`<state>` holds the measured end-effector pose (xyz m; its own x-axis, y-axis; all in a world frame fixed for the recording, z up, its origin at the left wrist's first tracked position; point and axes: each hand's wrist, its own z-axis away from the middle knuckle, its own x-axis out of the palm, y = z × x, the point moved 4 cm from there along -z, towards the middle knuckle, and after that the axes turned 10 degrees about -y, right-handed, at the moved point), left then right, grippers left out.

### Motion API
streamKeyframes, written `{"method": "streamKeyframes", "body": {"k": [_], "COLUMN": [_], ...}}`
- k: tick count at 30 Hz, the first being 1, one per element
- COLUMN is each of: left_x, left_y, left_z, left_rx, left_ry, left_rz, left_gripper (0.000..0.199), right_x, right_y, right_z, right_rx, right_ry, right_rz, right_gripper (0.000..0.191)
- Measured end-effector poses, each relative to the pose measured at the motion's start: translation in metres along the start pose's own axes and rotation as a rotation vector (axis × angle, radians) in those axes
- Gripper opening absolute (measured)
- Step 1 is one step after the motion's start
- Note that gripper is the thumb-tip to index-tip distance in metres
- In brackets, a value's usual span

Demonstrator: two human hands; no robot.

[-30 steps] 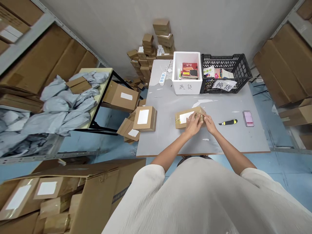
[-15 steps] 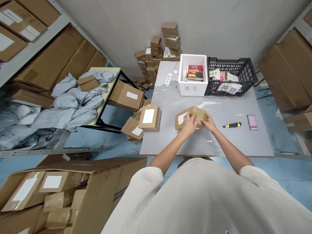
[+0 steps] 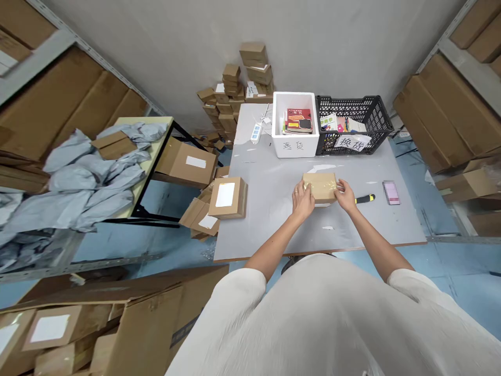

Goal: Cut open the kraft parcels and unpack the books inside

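A small taped cardboard box [image 3: 321, 187] is held between my two hands over the grey table [image 3: 270, 219]. My left hand [image 3: 302, 201] grips its left end, fingers on the top edge. At the right end, my right hand [image 3: 345, 196] pinches the corner. Shiny clear tape covers the upper face, and a thin strip of white shows along the side nearest me. Close beside my right hand lies a black and yellow utility knife [image 3: 366, 199], partly covered by that hand.
A labelled box [image 3: 230, 197] sits at the table's left edge. Behind are a white foam bin [image 3: 295, 144] and a black crate [image 3: 352, 142] with books, plus a power strip [image 3: 256, 133]. A pink blurred item [image 3: 391, 192] lies right. Grey parcels [image 3: 90, 177] fill a side table.
The box has been turned, so its white label no longer faces up, and it now sits nearer the knife. My right hand moved to its right end. The view has shifted slightly right.
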<state>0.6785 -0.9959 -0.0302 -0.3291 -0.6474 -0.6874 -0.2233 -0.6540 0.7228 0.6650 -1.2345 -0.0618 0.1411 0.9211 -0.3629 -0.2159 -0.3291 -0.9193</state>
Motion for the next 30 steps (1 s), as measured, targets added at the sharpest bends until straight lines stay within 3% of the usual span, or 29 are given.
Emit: {"method": "streamKeyframes", "body": {"k": [3,8,13,18,23,30], "left_x": [0.0,0.002,-0.002,-0.017,-0.046,-0.082], "left_y": [0.012,0.021,0.025,0.026,-0.003,-0.075], "left_z": [0.0,0.001,0.001,0.002,0.012,0.036], "left_rx": [0.084,0.155,0.115,0.06,-0.075,-0.155], "left_ry": [-0.032,-0.121,-0.077,0.015,0.118,0.214], "left_rz": [-0.146,-0.207,-0.156,-0.117,-0.135,-0.11], "left_gripper": [0.057,0.055,0.042,0.04,0.044,0.049], "right_x": [0.004,0.011,0.025,0.058,0.079,0.093], "right_y": [0.002,-0.001,-0.014,-0.031,-0.016,0.036], "right_z": [0.001,0.002,0.001,-0.001,-0.003,-0.002], "right_rx": [0.02,-0.005,-0.045,-0.12,-0.175,0.021], "right_ry": [-0.043,-0.069,-0.055,-0.225,-0.354,-0.246], "right_rz": [-0.037,-0.005,0.005,-0.083,0.004,0.098], "right_gripper": [0.073,0.058,0.059,0.074,0.066,0.049]}}
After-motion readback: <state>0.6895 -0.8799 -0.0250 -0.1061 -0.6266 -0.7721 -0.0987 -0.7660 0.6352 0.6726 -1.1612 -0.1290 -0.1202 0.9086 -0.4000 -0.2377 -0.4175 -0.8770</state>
